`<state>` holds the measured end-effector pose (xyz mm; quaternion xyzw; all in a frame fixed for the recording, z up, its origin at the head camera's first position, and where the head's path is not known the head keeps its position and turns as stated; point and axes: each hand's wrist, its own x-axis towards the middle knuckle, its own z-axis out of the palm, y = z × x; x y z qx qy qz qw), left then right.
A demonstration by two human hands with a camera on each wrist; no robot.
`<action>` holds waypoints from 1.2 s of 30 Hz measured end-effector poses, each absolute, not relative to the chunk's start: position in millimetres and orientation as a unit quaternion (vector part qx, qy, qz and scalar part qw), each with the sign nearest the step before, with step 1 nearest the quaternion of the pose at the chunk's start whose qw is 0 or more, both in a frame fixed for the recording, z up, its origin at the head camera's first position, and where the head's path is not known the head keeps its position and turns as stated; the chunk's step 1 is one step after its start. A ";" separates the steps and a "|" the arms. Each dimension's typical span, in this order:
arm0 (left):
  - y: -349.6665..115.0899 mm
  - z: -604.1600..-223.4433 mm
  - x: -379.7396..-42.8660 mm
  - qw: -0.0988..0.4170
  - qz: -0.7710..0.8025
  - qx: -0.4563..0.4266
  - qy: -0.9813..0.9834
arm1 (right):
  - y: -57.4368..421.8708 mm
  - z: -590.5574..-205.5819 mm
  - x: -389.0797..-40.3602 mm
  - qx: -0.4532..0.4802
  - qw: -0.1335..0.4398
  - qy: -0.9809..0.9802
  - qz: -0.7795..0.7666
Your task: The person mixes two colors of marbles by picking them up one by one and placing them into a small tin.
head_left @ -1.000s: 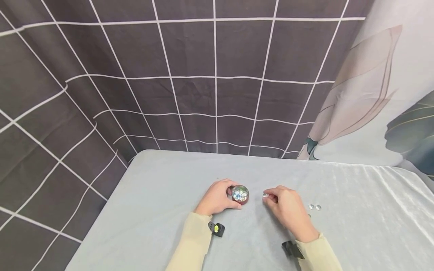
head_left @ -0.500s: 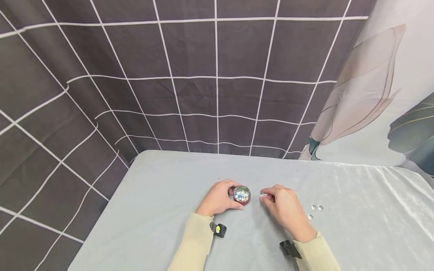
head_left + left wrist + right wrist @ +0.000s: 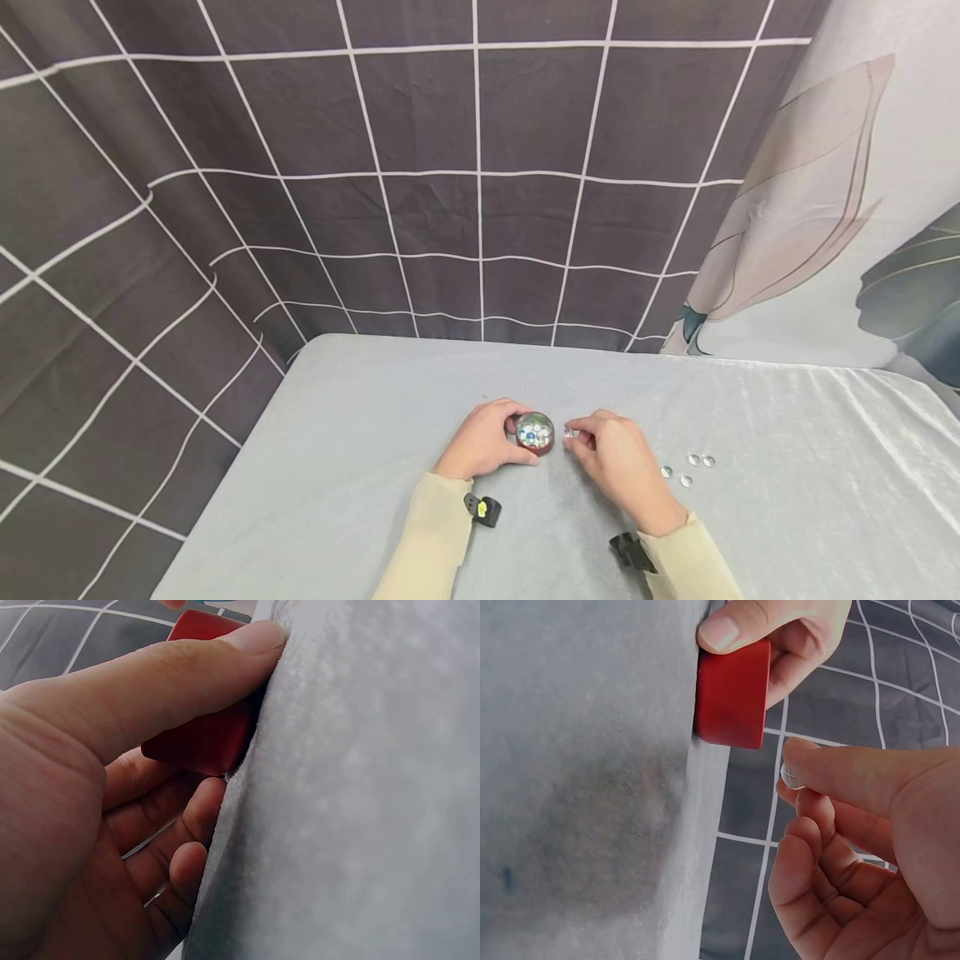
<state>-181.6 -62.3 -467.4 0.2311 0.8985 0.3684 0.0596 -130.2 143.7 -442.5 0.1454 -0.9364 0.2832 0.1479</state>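
Observation:
My left hand (image 3: 482,440) grips a small round red container (image 3: 546,445) that stands on the cloth. Its thumb lies along the red wall (image 3: 206,739) in the left wrist view. Several shiny round glass pieces (image 3: 534,434), one of them blue, show inside. Just right of the container, my right hand (image 3: 621,467) pinches a clear flat glass bead (image 3: 790,777) between thumb and forefinger. A short gap separates that bead from the container. In the right wrist view the other fingers curl loosely below.
Several clear glass beads (image 3: 686,481) lie loose on the cloth, right of my right hand. A pale grey cloth (image 3: 360,417) covers the table. Behind it hangs a dark curtain (image 3: 420,217) with white grid lines; a leaf-patterned curtain (image 3: 810,275) hangs at right.
My right hand has moved left with its bead, closer to the container, uncovering more loose beads on the cloth. My left hand keeps holding the container in place.

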 end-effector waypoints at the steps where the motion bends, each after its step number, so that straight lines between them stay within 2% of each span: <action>1: -62.5 -467.5 -181.6 0.059 0.368 0.231 0.899 | 143.3 -442.3 -130.3 0.146 0.149 -0.937 0.282; 36: -62.4 -468.2 -182.6 0.062 0.368 0.231 0.899 | 115.7 -447.4 -140.0 0.167 0.135 -0.930 0.300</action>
